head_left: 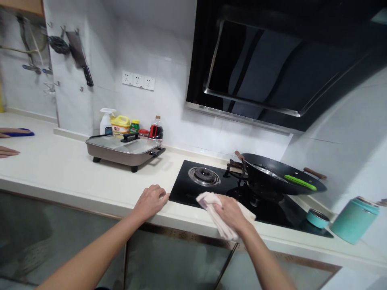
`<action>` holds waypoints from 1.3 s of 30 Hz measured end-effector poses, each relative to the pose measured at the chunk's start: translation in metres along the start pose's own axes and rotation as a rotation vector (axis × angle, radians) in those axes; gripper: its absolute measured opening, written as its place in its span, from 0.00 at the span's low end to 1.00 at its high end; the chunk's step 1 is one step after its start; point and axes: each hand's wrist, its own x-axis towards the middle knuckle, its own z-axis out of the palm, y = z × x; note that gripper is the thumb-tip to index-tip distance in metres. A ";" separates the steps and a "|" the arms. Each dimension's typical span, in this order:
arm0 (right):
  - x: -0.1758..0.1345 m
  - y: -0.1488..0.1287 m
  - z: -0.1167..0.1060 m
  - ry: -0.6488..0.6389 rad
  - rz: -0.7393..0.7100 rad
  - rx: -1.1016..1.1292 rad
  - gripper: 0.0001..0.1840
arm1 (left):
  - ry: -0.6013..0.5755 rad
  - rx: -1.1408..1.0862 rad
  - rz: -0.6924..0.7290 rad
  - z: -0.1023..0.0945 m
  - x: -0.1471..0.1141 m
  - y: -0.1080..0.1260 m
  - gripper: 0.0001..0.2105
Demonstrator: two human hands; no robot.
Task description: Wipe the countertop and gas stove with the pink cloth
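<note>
Pinkish cloth (pixel 212 210) fills the gripping right hand (pixel 230 211); loosely curled left hand (pixel 151 201) touches countertop (pixel 71 169).

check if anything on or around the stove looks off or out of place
The left burner looks odd: no pan support sits over it, while a black metal support juts out beside the wok. No spill is visible.

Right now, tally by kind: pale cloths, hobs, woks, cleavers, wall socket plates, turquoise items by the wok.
Pale cloths: 1
Hobs: 1
Woks: 1
Cleavers: 1
Wall socket plates: 3
Turquoise items: 2
Total: 9
</note>
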 end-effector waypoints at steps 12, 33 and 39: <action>-0.082 0.196 -0.037 0.008 0.538 -0.488 0.31 | -0.016 -0.012 -0.022 0.000 0.001 0.001 0.17; 0.075 0.194 -0.033 -0.090 0.459 -0.020 0.22 | -0.038 -0.039 0.004 -0.003 -0.002 0.006 0.15; 0.127 0.164 -0.003 -0.050 0.376 0.001 0.26 | -0.025 -0.047 0.026 0.000 -0.004 0.002 0.15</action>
